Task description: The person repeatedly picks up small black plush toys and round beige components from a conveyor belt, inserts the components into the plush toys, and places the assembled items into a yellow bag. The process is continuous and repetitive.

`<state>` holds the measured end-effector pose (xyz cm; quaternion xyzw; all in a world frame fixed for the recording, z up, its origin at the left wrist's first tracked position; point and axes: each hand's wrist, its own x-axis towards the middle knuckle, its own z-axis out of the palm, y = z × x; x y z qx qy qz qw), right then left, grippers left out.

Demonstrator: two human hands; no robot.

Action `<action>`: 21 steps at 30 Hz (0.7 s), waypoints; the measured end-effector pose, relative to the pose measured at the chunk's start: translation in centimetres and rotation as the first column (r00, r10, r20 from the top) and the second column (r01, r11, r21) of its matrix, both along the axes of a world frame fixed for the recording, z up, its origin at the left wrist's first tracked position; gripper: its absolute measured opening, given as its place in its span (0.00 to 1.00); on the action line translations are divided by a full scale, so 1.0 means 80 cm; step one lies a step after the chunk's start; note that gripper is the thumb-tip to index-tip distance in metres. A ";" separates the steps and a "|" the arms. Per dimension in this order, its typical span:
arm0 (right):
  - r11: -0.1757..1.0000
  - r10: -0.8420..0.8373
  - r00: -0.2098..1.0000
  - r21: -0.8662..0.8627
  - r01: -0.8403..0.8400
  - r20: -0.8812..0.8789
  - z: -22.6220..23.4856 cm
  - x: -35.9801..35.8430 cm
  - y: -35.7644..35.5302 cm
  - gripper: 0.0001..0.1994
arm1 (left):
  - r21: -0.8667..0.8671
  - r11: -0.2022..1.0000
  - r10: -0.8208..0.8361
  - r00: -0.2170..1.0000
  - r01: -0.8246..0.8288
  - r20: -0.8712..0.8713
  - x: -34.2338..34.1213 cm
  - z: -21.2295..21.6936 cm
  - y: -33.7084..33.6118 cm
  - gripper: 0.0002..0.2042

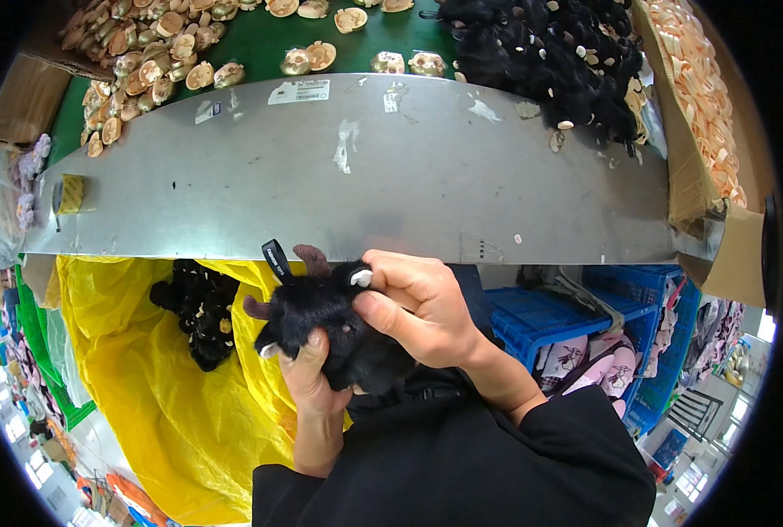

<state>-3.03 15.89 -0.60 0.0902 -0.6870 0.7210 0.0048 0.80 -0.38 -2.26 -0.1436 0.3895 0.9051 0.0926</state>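
Observation:
Between my two hands is a black plush head [308, 309] with brown horns, white-lined ears and a black ribbon loop on top. It is held just in front of the metal table edge. My left hand [315, 378] grips it from below, the thumb pressed into the fur. My right hand [426, 309] is closed at the upper right, thumb and fingers pinching one white-lined ear [360, 277]. The underside of the plush, and the left fingers behind it, are hidden.
A metal tabletop [259, 189] curves ahead, bearing a tape roll [69, 194]. Beyond lie gold-and-peach moulded face pieces [158, 66] and a pile of black plush pieces [545, 61]. A carton [685, 132] holds peach strips. Below, a yellow bag [137, 386] contains black plush; blue crates [532, 318] stand right.

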 end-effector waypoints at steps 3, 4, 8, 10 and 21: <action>1.000 0.008 1.000 -0.011 -0.009 -0.026 0.003 0.000 -0.001 0.10 | -0.029 0.998 -0.046 0.999 0.047 0.008 -0.004 0.006 -0.006 0.28; 1.000 0.015 0.999 -0.011 -0.016 -0.046 0.002 0.000 0.000 0.09 | -0.050 0.997 -0.062 0.998 0.063 0.018 -0.005 0.008 -0.009 0.28; 0.998 0.049 0.998 -0.031 -0.051 -0.048 0.007 0.001 0.001 0.07 | -0.156 0.942 -0.306 0.952 0.297 -0.031 0.004 -0.019 -0.048 0.35; 0.997 0.059 0.998 -0.049 -0.061 -0.032 0.008 0.004 0.000 0.05 | -0.192 0.918 -0.360 0.932 0.345 -0.046 0.010 -0.026 -0.060 0.33; 0.975 -0.036 0.995 0.214 0.057 -0.098 -0.004 0.009 -0.018 0.05 | -0.373 0.892 -0.273 0.962 0.255 0.004 -0.001 0.031 -0.023 0.38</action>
